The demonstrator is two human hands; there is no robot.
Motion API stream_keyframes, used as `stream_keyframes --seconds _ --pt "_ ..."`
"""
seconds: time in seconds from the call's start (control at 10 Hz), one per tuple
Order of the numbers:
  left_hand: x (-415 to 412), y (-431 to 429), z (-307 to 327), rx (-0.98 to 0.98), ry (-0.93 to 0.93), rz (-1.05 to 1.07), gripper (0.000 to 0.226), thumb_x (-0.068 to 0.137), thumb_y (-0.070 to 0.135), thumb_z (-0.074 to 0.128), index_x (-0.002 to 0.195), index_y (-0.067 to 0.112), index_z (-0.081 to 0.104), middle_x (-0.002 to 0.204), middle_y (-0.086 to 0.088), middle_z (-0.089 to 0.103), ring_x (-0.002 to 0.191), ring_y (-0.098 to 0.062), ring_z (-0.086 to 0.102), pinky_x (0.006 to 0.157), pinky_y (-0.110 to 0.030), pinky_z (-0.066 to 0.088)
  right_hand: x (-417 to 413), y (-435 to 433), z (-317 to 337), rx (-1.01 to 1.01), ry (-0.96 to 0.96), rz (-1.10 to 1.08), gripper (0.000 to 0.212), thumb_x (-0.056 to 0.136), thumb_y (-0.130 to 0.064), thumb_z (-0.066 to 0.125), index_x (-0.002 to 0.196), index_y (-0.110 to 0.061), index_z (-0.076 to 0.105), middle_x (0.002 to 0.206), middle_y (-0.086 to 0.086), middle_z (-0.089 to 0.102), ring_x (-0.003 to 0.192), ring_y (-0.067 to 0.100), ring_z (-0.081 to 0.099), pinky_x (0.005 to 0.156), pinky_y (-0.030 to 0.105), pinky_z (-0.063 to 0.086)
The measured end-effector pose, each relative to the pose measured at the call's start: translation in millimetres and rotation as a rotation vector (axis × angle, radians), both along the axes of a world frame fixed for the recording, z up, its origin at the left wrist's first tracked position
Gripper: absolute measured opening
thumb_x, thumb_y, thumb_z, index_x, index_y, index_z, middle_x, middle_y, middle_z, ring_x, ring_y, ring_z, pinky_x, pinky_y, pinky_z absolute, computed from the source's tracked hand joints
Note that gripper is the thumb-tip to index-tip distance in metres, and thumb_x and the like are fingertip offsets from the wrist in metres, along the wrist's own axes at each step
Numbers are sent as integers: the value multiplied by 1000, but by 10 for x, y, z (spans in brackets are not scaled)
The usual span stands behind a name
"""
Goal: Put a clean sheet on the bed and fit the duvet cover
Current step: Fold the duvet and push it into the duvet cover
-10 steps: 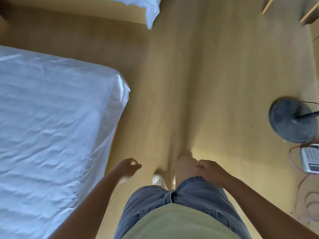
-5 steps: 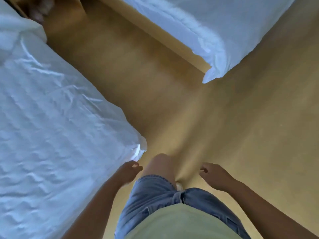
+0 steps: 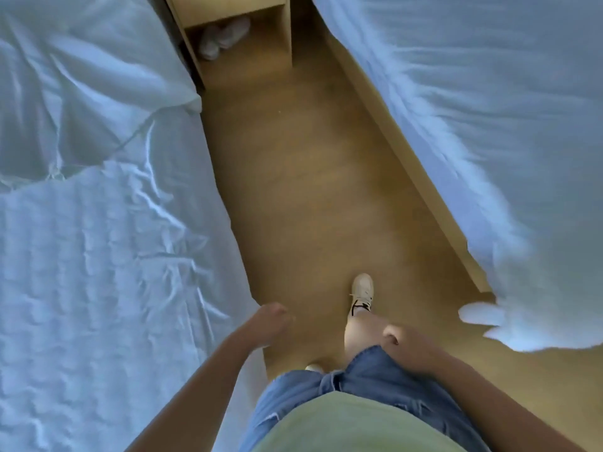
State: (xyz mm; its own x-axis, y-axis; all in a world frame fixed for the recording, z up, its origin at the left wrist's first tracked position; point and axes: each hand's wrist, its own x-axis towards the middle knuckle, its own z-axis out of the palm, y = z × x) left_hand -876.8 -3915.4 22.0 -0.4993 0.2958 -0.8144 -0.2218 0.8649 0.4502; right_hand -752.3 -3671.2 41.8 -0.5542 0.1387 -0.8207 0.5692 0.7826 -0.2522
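A bed with a wrinkled white sheet [image 3: 98, 272] fills the left of the view. White bedding [image 3: 81, 93] lies bunched at its far end. A second bed under a white cover [image 3: 489, 125] runs along the right, one corner of the cover hanging to the floor. I stand in the aisle between them. My left hand [image 3: 267, 324] hangs beside the left bed's edge, fingers loosely curled, holding nothing. My right hand [image 3: 404, 347] swings by my right thigh, also holding nothing.
A wooden nightstand [image 3: 235, 37] stands at the far end of the aisle, with pale slippers [image 3: 222, 37] in its open lower shelf. The wooden floor [image 3: 310, 190] runs between the beds. The right bed's wooden frame [image 3: 408, 158] borders the aisle.
I have turned and stepped from the foot of the left bed into the aisle between the two beds. The nightstand has come into view. Both hands swing free.
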Motion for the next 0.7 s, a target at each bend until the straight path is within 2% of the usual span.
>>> stream_keyframes --seconds 0.1,0.2,0.3,0.4,0.5,0.6,0.7 --pt "-732 285 0 12 -6 135 27 97 23 48 108 1 60 99 -7 53 89 -17 49 78 -28 43 -895 388 -118 5 -10 123 28 94 -17 40 67 -17 34 70 -1 39 68 16 38 63 28 32" --pt "-1492 502 97 -7 40 389 13 96 22 51 109 18 55 107 -1 48 96 -16 46 85 -24 43 -2170 827 -16 2 29 142 20 97 -28 43 102 -15 57 102 3 64 94 18 60 84 30 45" --pt "-2184 548 372 39 20 602 13 95 27 53 85 34 49 102 3 51 96 -17 48 90 -29 42 -3362 911 240 -28 65 247 31 98 -33 42 120 -14 55 113 3 64 98 17 63 86 34 50" --pt "-2659 360 484 79 13 722 23 95 30 52 77 41 44 88 14 49 93 -14 50 88 -28 43 -4385 607 285 -75 67 367 30 98 -33 43 119 -16 55 108 2 64 79 15 60 66 27 45" --pt "-3100 63 230 95 19 907 22 94 17 53 74 27 51 85 -5 53 83 -21 50 77 -33 41 -5268 108 151 -159 102 403 26 96 -22 47 112 -4 56 103 12 62 78 20 54 64 27 33" --pt "-3659 -367 49 82 -7 1123 5 95 14 52 94 15 57 96 -10 57 93 -24 54 89 -41 45 -6121 -447 19 -219 107 445 27 94 -14 48 112 4 55 97 21 60 77 17 44 66 27 33" --pt "-4234 -814 -58 56 -59 1266 15 96 19 51 105 12 60 96 -7 61 80 -18 56 60 -24 42 -6867 -999 6 -214 58 546 28 95 -16 47 114 3 54 96 18 60 80 26 54 70 31 40"
